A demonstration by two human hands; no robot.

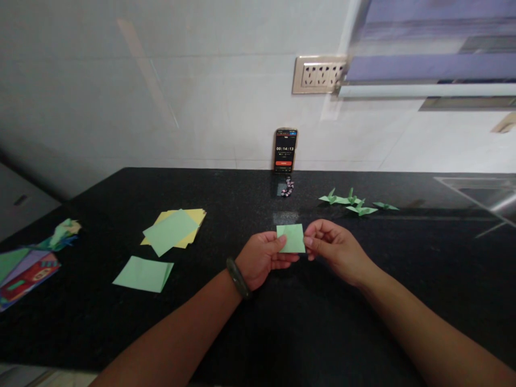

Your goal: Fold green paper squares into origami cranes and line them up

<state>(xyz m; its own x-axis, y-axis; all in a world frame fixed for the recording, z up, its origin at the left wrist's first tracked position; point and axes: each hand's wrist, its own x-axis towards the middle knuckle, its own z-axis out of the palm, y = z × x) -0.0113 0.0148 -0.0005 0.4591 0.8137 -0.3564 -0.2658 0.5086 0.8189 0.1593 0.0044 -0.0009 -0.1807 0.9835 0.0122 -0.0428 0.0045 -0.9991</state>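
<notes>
Pinching a green paper square (294,235) from opposite sides — both hands (260,260) (341,250) — over the black counter (306,328).

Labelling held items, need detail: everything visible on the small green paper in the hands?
The small green paper is pale green, matte and roughly square, with straight edges; it looks folded, but its layers can't be counted. It is held above the black countertop, broad face toward the camera. The left hand holds its left side, thumb on top and fingers beneath; the right hand's fingertips are at its right edge.
</notes>
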